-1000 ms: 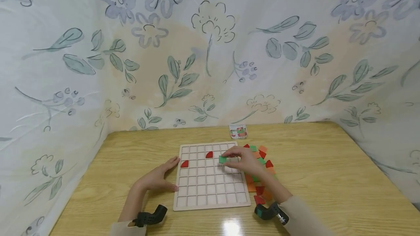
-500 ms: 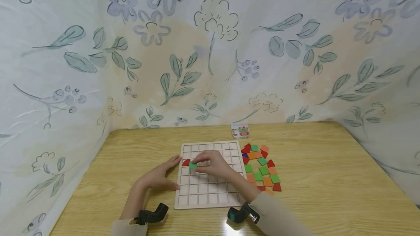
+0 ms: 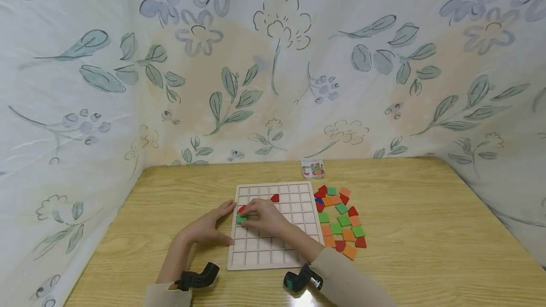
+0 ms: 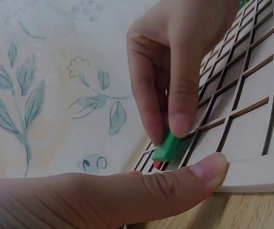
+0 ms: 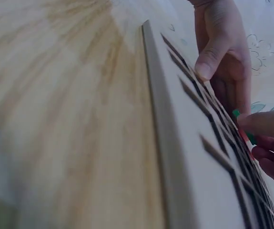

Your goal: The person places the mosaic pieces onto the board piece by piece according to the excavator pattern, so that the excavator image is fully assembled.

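A wooden grid board (image 3: pixel 264 257) with square cells lies on the table. My right hand (image 3: pixel 265 217) pinches a green square tile (image 3: pixel 241 219) between thumb and fingers, over the board's left column. In the left wrist view the green tile (image 4: pixel 167 150) is tilted, close over a cell. Just behind it a red quarter-round tile (image 3: pixel 242 210) shows, partly covered by the fingers. Another red quarter-round tile (image 3: pixel 275 198) sits in a cell farther right. My left hand (image 3: pixel 205 229) rests at the board's left edge, fingers extended, its thumb (image 4: pixel 175 183) on the rim.
Right of the board, loose green, orange and red tiles (image 3: pixel 343 221) are spread out, with a bit of blue among them. A small printed card (image 3: pixel 313 168) with a coloured pattern lies behind the board. Floral cloth (image 3: pixel 273 84) surrounds the table's back and sides.
My right hand has carried the green tile from the right part of the board leftward to the left column, then slightly nearer to me. The left hand stays at the board's edge.
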Demonstrator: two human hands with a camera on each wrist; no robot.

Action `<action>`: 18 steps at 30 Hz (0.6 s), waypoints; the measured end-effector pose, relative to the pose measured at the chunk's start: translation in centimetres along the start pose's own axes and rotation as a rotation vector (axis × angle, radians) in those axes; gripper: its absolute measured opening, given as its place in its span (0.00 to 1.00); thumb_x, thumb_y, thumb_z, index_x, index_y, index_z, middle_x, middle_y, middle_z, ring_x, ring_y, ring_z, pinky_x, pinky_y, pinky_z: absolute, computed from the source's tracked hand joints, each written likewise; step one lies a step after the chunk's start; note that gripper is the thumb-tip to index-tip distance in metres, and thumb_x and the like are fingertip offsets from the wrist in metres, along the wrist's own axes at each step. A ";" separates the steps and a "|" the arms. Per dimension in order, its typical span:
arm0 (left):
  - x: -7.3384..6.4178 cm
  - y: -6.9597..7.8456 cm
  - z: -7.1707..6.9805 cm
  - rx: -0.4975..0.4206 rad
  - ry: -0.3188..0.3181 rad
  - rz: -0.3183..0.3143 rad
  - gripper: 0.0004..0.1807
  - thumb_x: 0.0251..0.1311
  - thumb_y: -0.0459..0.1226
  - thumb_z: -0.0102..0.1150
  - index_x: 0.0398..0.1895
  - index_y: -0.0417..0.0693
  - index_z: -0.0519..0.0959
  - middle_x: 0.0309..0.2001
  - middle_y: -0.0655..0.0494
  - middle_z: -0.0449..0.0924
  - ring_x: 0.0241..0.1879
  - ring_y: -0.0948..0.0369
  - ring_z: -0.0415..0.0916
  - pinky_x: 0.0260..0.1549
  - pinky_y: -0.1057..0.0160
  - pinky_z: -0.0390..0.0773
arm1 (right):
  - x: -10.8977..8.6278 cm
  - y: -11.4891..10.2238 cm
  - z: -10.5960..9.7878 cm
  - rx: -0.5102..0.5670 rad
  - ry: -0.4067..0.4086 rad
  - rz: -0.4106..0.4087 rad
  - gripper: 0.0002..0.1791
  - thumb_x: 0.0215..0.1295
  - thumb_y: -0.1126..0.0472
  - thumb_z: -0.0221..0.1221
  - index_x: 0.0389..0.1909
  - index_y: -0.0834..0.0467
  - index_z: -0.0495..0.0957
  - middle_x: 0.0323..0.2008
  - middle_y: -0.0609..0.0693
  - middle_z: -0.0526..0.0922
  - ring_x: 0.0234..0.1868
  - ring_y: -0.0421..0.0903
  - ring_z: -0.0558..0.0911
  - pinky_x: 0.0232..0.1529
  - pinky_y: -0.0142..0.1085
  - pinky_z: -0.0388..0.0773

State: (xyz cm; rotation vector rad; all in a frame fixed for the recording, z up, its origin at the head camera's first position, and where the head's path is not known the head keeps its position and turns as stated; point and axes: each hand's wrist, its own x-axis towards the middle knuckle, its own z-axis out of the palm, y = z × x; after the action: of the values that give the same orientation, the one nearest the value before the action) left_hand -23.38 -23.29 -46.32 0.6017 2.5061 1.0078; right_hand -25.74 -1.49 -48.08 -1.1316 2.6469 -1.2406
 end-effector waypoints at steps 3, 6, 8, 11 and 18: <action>0.0 -0.1 0.0 -0.002 -0.002 -0.002 0.53 0.42 0.46 0.72 0.71 0.47 0.53 0.73 0.46 0.44 0.70 0.43 0.40 0.61 0.37 0.51 | 0.1 0.0 0.3 -0.017 -0.019 0.008 0.10 0.53 0.60 0.66 0.37 0.57 0.85 0.36 0.46 0.83 0.40 0.36 0.78 0.44 0.26 0.74; 0.0 -0.1 0.0 -0.001 -0.001 -0.003 0.53 0.42 0.46 0.72 0.71 0.47 0.53 0.73 0.46 0.44 0.70 0.43 0.41 0.61 0.37 0.51 | 0.0 -0.2 0.3 -0.047 -0.030 0.003 0.10 0.53 0.61 0.66 0.37 0.58 0.85 0.38 0.47 0.83 0.42 0.39 0.78 0.45 0.27 0.74; 0.0 -0.1 0.1 0.002 0.000 -0.004 0.53 0.42 0.46 0.72 0.71 0.47 0.53 0.73 0.46 0.44 0.70 0.43 0.41 0.61 0.37 0.51 | 0.0 -0.2 0.3 -0.077 -0.034 0.000 0.10 0.54 0.60 0.66 0.38 0.57 0.85 0.38 0.47 0.82 0.43 0.40 0.78 0.46 0.29 0.74; 0.0 0.0 0.1 0.007 0.002 -0.003 0.53 0.42 0.46 0.72 0.71 0.47 0.53 0.73 0.46 0.44 0.70 0.43 0.41 0.61 0.37 0.52 | -0.1 -0.1 0.4 -0.119 -0.039 0.002 0.11 0.55 0.59 0.65 0.39 0.57 0.85 0.39 0.46 0.82 0.44 0.41 0.77 0.48 0.30 0.73; -0.1 -0.1 0.2 0.018 0.010 0.013 0.53 0.42 0.46 0.72 0.71 0.46 0.53 0.72 0.44 0.44 0.70 0.43 0.41 0.61 0.37 0.52 | -0.4 0.1 0.7 -0.151 -0.025 -0.018 0.11 0.56 0.58 0.64 0.39 0.57 0.85 0.40 0.46 0.81 0.45 0.42 0.76 0.48 0.31 0.73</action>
State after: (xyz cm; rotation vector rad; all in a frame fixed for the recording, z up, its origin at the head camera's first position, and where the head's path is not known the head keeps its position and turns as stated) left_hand -23.23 -23.27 -46.47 0.6201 2.5253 0.9967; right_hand -25.29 -1.64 -48.72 -1.1830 2.7575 -1.0367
